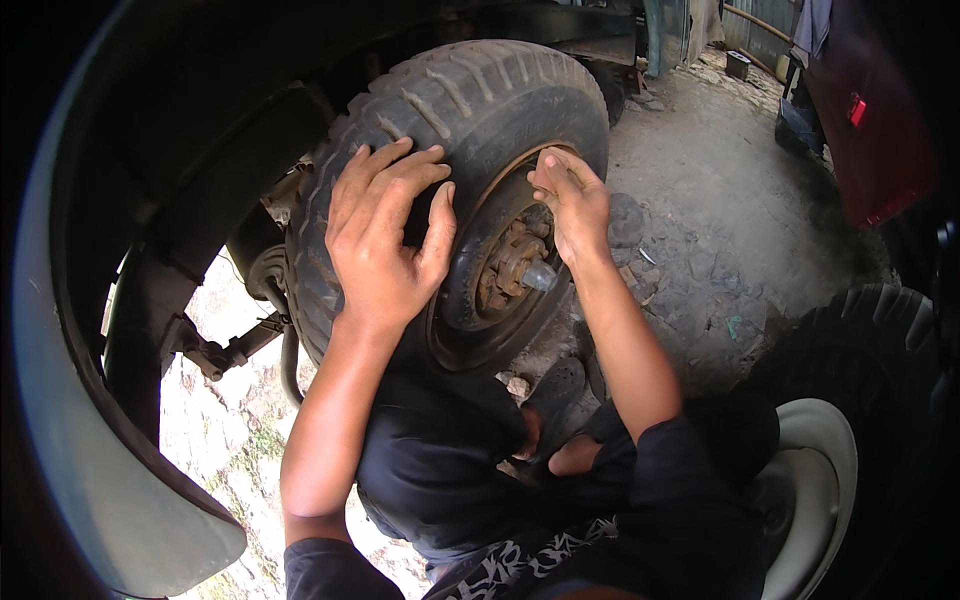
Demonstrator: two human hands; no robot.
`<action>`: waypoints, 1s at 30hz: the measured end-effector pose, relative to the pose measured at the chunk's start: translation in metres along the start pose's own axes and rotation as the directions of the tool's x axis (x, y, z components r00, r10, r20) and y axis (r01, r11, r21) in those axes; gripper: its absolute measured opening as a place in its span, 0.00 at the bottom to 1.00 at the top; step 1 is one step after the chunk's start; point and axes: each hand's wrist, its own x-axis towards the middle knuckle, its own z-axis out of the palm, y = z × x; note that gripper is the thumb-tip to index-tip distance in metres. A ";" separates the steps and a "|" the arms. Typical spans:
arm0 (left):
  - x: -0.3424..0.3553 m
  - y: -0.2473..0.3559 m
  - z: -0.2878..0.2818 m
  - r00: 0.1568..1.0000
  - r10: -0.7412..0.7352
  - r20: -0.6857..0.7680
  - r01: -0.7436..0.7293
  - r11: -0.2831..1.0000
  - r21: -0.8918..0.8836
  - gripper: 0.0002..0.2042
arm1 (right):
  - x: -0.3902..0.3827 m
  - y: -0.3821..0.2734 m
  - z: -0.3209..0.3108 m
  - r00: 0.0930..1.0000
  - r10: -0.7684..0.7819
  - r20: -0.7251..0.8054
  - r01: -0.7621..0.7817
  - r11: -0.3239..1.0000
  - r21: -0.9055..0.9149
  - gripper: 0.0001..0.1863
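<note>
Your dark shirt is showing below your grip. Beyond it a tire is standing; your left hand is spreading its fingers before it, your right hand curling by the rim, any pinch unclear.

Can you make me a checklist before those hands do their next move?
1. Right hand gripping the small reddish-brown piece: ok, pinched between the fingers.
2. Left hand free: ok, fingers spread, holding nothing.
3. Left hand touching the big tyre: cannot tell, it's in front of it.
4. Hub easy to see: ok, it shows between the arms.
5. Ground tidy beside the wheel: not ok, stones lie there.
</note>
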 end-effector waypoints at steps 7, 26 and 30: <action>-0.002 0.001 -0.003 0.999 -0.001 0.048 0.001 1.000 0.000 0.06 | 0.015 0.025 0.013 0.989 -0.146 -0.025 0.146 0.989 0.009 0.13; -0.001 0.005 0.001 0.996 0.000 0.094 -0.005 0.999 0.044 0.03 | 0.022 -0.006 -0.014 0.501 -0.675 0.541 0.791 0.104 -0.603 0.10; 0.000 0.005 0.002 0.995 0.005 0.098 -0.010 0.999 0.052 0.03 | 0.027 -0.009 -0.015 0.484 -0.643 0.593 0.821 0.100 -0.562 0.10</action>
